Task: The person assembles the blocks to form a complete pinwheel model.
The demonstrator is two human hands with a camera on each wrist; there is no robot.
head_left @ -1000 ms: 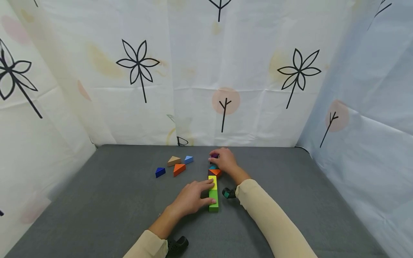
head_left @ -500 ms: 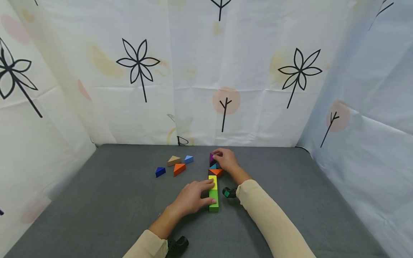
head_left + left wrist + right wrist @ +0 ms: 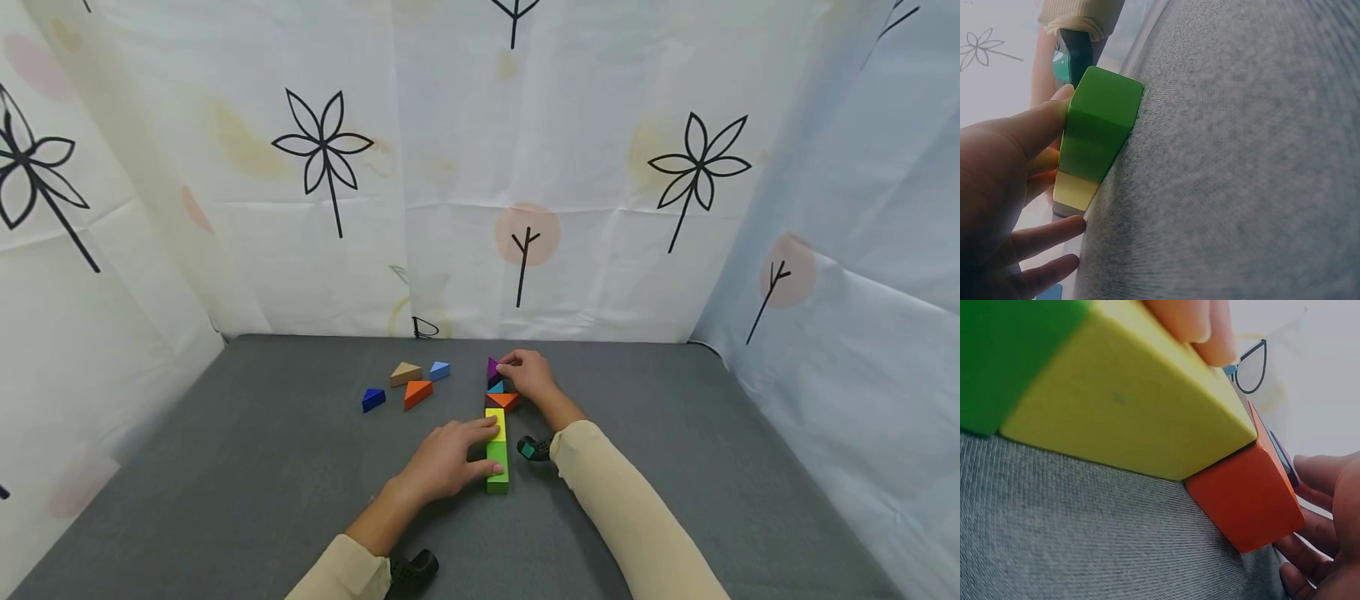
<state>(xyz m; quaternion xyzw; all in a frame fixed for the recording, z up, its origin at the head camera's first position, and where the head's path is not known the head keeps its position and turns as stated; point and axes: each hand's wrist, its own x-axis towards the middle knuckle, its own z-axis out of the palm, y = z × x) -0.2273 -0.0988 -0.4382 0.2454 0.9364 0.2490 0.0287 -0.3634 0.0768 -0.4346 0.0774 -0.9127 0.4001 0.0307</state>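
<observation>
A row of blocks runs away from me on the grey table. Nearest is a green block [image 3: 497, 467], then a yellow block [image 3: 495, 423], an orange triangular block [image 3: 504, 401], a small light-blue triangle [image 3: 497, 387] and a purple triangular block [image 3: 492, 367] at the far end. My left hand [image 3: 444, 457] rests on the row from the left, thumb on the green block and fingertips on the yellow one, fingers fairly straight. My right hand [image 3: 529, 375] is at the right side of the purple block, its fingertips touching or very near it, loosely bent. Its lower fingers [image 3: 1304, 553] lie beside the orange block.
Left of the row lie loose triangular blocks: a tan one [image 3: 406, 374], a light-blue one [image 3: 440, 371], an orange one [image 3: 417, 393] and a dark-blue one [image 3: 372, 400]. A patterned white cloth [image 3: 450, 275] hangs behind the table.
My right fingers have slid off the top of the purple block toward its right side, uncovering it. The left hand stays on the green and yellow blocks.
</observation>
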